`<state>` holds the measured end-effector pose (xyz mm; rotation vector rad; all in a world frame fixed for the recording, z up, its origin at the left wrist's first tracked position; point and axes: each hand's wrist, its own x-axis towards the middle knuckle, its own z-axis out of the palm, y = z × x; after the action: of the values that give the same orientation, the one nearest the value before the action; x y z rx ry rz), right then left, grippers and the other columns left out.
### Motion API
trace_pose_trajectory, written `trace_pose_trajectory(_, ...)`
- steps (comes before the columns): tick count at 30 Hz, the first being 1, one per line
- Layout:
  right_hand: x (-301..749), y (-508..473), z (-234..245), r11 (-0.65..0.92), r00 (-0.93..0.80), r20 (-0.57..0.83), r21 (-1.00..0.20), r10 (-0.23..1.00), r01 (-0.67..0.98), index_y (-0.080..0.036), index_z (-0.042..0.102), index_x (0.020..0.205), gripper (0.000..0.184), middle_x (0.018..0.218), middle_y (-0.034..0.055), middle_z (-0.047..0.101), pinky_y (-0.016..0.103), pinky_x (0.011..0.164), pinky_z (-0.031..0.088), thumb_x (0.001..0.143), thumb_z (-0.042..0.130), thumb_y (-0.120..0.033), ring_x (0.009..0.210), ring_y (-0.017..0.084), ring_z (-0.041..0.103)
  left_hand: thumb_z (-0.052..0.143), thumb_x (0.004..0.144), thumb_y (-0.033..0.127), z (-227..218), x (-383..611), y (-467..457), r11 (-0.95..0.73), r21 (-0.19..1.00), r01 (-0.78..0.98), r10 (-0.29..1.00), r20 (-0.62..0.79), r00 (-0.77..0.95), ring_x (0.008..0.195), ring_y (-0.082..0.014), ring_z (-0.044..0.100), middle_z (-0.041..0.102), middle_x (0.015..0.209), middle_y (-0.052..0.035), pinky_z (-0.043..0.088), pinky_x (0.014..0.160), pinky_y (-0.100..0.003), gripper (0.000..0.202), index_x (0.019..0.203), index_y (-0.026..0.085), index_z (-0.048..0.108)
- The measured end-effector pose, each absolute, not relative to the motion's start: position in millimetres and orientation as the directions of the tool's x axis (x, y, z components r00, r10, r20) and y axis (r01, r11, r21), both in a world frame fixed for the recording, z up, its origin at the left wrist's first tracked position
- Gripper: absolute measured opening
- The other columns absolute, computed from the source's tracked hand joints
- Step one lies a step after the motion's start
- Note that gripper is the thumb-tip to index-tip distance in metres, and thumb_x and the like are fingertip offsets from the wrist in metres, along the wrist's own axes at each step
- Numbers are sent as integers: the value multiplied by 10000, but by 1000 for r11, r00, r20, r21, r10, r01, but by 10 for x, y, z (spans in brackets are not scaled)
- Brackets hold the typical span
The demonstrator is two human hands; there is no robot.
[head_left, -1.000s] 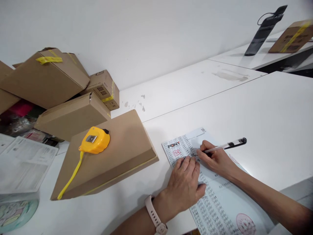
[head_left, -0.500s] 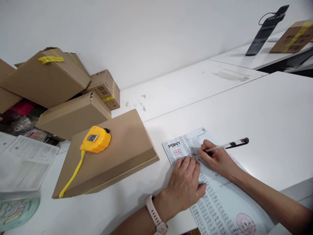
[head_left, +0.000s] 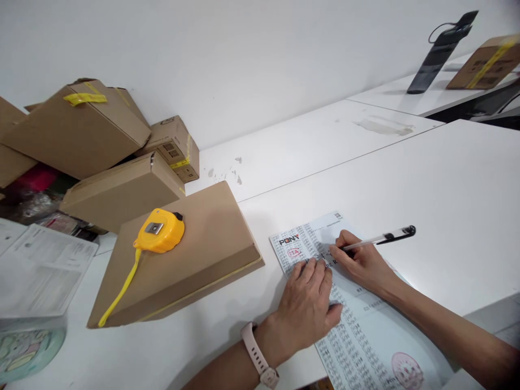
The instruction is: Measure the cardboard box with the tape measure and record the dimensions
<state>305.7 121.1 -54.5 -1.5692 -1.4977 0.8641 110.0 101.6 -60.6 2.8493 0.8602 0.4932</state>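
Note:
A printed sheet [head_left: 365, 336] with rows of small text and red stamps lies on the white table [head_left: 447, 206]. My left hand [head_left: 306, 309] lies flat on the sheet, fingers stretched out, a pale watch on its wrist. My right hand [head_left: 361, 260] is closed on a black-and-clear pen [head_left: 379, 238], whose tip touches the sheet near its top. Left of the sheet lies a flat cardboard box [head_left: 195, 254] with a yellow tape measure [head_left: 160, 232] on top, its tape hanging over the box's near left edge.
Several cardboard boxes [head_left: 81, 130] are piled at the back left against the wall. Papers [head_left: 40, 265] and a round patterned thing [head_left: 24, 349] lie at the left edge. Far right stand a black object [head_left: 441, 51] and another taped box [head_left: 485, 62].
My right hand and the pen have shifted slightly to the right along the sheet's top lines. My left hand stays flat in place.

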Motion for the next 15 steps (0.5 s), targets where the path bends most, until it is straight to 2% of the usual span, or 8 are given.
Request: trace_pose_trajectory(15, 3072, 1221, -568, 16, 49, 45, -873, 998, 487, -261, 396, 682, 304, 571, -67, 346, 292, 492, 278, 889, 573, -396, 528, 128, 313, 523, 978, 435, -598, 1103, 1015, -831, 196, 521, 556, 279, 783, 1330, -342, 546, 606, 1429, -207, 433, 1131, -484, 564, 1353, 14, 542)
